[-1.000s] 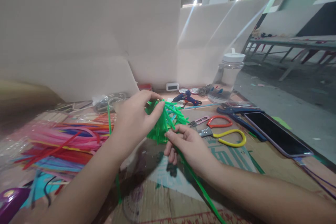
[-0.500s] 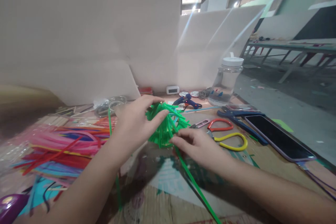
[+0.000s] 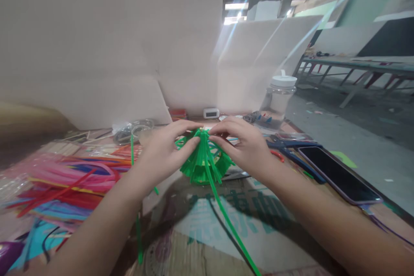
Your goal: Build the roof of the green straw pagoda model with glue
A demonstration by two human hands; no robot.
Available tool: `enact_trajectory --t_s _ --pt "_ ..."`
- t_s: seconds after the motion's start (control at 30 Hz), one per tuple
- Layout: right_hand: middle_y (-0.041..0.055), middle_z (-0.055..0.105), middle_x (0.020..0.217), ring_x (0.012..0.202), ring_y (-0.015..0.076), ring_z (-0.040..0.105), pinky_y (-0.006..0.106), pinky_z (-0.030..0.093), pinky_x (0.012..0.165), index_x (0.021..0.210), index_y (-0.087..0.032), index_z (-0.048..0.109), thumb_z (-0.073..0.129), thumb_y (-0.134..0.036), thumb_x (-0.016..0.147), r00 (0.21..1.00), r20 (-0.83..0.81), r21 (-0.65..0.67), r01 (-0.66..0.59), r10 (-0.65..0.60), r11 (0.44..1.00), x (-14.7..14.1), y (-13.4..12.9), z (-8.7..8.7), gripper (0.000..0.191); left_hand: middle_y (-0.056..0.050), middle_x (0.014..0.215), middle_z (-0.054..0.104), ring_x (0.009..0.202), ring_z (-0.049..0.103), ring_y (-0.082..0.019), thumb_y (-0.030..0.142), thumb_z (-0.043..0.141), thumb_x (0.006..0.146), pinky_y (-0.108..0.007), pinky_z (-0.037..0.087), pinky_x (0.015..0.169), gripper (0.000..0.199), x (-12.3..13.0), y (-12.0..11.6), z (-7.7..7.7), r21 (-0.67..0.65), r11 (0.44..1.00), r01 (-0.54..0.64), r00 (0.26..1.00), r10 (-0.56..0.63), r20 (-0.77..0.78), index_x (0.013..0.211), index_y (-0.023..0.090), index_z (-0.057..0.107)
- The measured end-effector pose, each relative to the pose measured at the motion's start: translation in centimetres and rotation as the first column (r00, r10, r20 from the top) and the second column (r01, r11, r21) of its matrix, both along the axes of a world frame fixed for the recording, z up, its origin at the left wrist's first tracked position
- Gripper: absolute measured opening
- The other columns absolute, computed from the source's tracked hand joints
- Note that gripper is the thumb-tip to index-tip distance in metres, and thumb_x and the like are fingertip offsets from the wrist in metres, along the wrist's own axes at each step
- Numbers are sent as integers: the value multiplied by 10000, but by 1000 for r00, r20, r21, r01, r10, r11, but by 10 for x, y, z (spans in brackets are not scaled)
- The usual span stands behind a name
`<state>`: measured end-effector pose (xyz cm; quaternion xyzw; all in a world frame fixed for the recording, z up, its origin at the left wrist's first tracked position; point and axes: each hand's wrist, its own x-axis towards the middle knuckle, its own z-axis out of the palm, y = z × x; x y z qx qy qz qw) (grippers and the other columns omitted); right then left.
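A cone-shaped bundle of green fuzzy stems (image 3: 201, 159) stands at the middle of the table, its strips fanning out below a narrow top. My left hand (image 3: 168, 146) pinches the left side of that top between thumb and fingers. On the right side, my right hand (image 3: 241, 140) has its thumb and fingers closed at the top too. One long green stem (image 3: 226, 213) runs from the bundle down toward the table's front edge. Some fingertips are hidden behind the stems.
Coloured fuzzy stems (image 3: 74, 181) lie in a heap at the left. Beyond my hands are a small white device (image 3: 211, 113) and a clear bottle (image 3: 280, 97). A phone (image 3: 339, 174) lies at the right, beside dark blue-handled pliers (image 3: 294, 144).
My right hand has moved up from the long stem's lower part to the bundle's top. It now covers most of the scissors. My left hand stays at the top.
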<state>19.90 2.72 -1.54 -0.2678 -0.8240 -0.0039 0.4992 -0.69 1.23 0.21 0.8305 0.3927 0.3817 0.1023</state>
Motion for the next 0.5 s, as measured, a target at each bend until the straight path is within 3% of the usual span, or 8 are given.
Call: enact_trajectory --t_s 0.5 --pt "54 728 850 812 171 652 303 487 761 889 -160 666 618 -173 912 998 -20 151 68 -65 986 -8 -1 -10 55 -6 1155 703 1056 641 -154 221 560 936 -290 495 951 269 3 1 -3 112 993 28 999 -24 -45 1181 245 667"
